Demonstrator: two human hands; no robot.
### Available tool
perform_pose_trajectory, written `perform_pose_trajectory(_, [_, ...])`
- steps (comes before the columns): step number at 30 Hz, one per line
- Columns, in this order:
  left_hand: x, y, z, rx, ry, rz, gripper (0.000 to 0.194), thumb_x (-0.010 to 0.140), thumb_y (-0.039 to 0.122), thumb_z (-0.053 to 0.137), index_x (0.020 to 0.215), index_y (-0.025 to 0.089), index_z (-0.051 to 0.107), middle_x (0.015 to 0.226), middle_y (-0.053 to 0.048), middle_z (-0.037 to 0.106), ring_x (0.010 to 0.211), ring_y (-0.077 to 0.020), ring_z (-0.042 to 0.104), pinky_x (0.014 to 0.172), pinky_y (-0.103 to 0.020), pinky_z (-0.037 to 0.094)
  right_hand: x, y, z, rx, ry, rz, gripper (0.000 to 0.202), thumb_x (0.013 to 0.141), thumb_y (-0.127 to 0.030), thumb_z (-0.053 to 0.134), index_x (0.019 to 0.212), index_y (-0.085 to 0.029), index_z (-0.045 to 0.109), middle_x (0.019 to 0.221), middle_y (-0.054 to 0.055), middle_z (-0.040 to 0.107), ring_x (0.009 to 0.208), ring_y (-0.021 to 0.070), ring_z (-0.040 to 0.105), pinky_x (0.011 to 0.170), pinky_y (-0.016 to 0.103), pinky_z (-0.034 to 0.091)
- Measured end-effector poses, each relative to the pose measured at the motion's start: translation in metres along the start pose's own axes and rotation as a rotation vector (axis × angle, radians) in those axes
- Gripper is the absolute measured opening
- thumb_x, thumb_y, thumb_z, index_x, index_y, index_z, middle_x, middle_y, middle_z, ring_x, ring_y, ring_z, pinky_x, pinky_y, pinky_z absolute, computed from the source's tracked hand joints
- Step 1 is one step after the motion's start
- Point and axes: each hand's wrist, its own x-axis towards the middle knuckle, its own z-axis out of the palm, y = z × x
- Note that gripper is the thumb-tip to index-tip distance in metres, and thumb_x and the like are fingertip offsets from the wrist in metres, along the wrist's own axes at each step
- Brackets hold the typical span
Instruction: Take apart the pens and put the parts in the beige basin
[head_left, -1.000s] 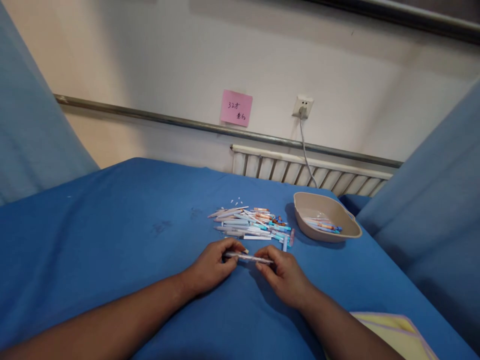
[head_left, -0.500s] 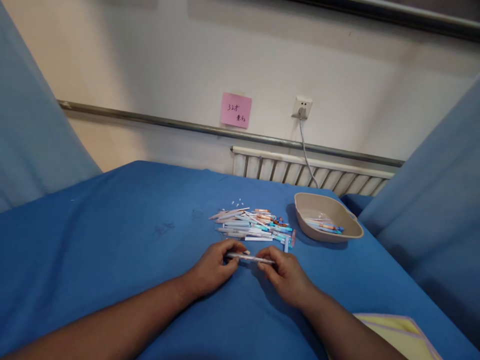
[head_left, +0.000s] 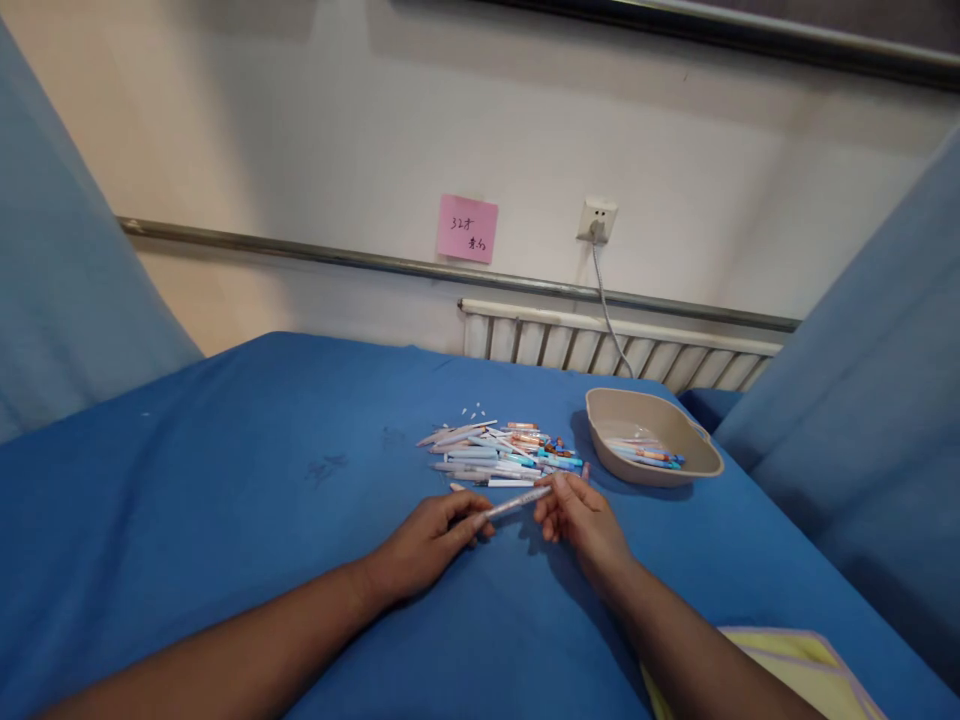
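Between my two hands is a pale, slim pen (head_left: 516,503), tilted up toward the right. My left hand (head_left: 435,535) is closed on its lower left end. The fingers of my right hand (head_left: 583,515) pinch its upper right end, with the other fingers curled below. Just beyond the hands lies a loose pile of pen parts (head_left: 487,455), white, pale blue, turquoise and orange. Several tiny white pieces (head_left: 474,410) lie behind the pile.
A beige plastic basin (head_left: 701,458) holding several pens (head_left: 646,455) stands right of the pile. Blue cloth (head_left: 225,530) covers the surface. A yellow cloth item (head_left: 795,665) lies at the lower right. Blue curtains (head_left: 67,250) hang at both sides, and a radiator (head_left: 555,340) stands behind.
The pen has gone from nearly level to tilted, its right end higher. My right hand has risen and turned slightly; my left hand has shifted down a little.
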Motion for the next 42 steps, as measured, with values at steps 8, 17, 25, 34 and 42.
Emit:
perform_pose_trajectory(8, [0.003,0.000,-0.004,-0.045,-0.078,-0.043,0.034,0.091,0.041,0.041,0.099,0.015,0.061,0.084,-0.003,0.065,0.068,-0.0122,0.055,0.067,-0.023,0.044,0.006,0.000,-0.003,-0.003,0.076,-0.090,0.040,0.072,-0.055,0.065,0.074,-0.016,0.056,0.059,-0.002,0.059,0.043,0.0052,0.047,0.042,0.017,0.034])
perform_pose_trajectory(17, [0.003,0.004,-0.004,-0.036,-0.109,-0.038,0.032,0.090,0.039,0.045,0.106,0.016,0.059,0.083,-0.003,0.064,0.075,-0.0145,0.057,0.069,-0.024,0.045,0.006,-0.006,-0.001,-0.116,0.065,-0.110,0.042,0.067,-0.057,0.066,0.067,-0.017,0.056,0.055,-0.003,0.058,0.042,0.0072,0.047,0.041,0.019,0.035])
perform_pose_trajectory(25, [0.004,0.004,-0.005,-0.067,-0.083,-0.051,0.034,0.090,0.042,0.043,0.102,0.014,0.059,0.081,-0.003,0.064,0.070,-0.0137,0.056,0.067,-0.025,0.044,0.007,-0.002,-0.003,-0.180,0.068,-0.135,0.043,0.072,-0.058,0.060,0.062,-0.018,0.052,0.053,-0.003,0.057,0.042,0.0078,0.047,0.043,0.020,0.036])
perform_pose_trajectory(34, [0.006,0.010,-0.006,-0.251,-0.025,-0.126,0.042,0.089,0.049,0.041,0.100,0.012,0.060,0.078,-0.006,0.067,0.064,-0.0144,0.056,0.064,-0.026,0.044,0.005,-0.002,-0.004,-0.279,0.074,-0.137,0.043,0.076,-0.058,0.056,0.060,-0.018,0.051,0.049,-0.003,0.054,0.039,0.0076,0.044,0.041,0.020,0.033])
perform_pose_trajectory(42, [0.006,0.010,-0.007,-0.254,-0.043,-0.114,0.043,0.089,0.049,0.041,0.099,0.012,0.060,0.079,-0.006,0.067,0.065,-0.0145,0.057,0.066,-0.027,0.044,0.002,-0.007,-0.003,-0.355,0.106,-0.129,0.045,0.077,-0.058,0.054,0.057,-0.018,0.054,0.045,-0.003,0.052,0.036,0.0079,0.042,0.038,0.020,0.031])
